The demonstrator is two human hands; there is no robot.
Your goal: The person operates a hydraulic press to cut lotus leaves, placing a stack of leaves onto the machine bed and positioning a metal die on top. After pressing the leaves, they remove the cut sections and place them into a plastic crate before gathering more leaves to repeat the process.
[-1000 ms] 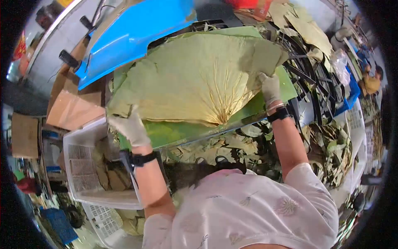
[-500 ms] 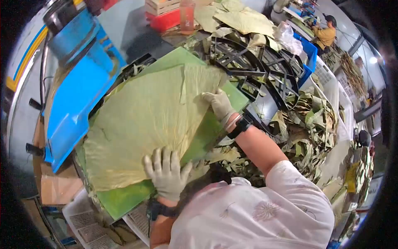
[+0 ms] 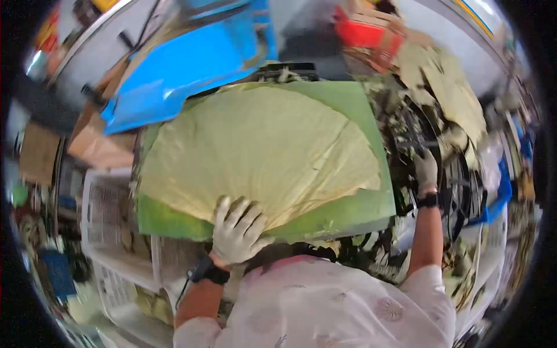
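Note:
A large pale green fan-shaped leaf (image 3: pixel 255 145) lies spread over a green board (image 3: pixel 348 95). My left hand (image 3: pixel 237 229), in a pale glove, rests flat on the leaf's lower edge with its fingers apart. Off the board's right side, my gloved right hand (image 3: pixel 426 169) is at a black curved frame (image 3: pixel 439 139) with crossbars. Its fingers look closed round a bar of that frame, though the area is blurred. More black frame parts stand beside that wrist.
A blue plastic chute (image 3: pixel 180 64) is at the upper left. Behind the board on the right are a red crate (image 3: pixel 354 30) and stacked pale leaves (image 3: pixel 447 87). White baskets (image 3: pixel 107 214) stand at the lower left, a blue bin (image 3: pixel 500 194) at the far right.
The view has turned. My right hand has left the leaf and moved right to the black frame. The fold at the leaf's right side is now opened out. My left hand remains on the leaf.

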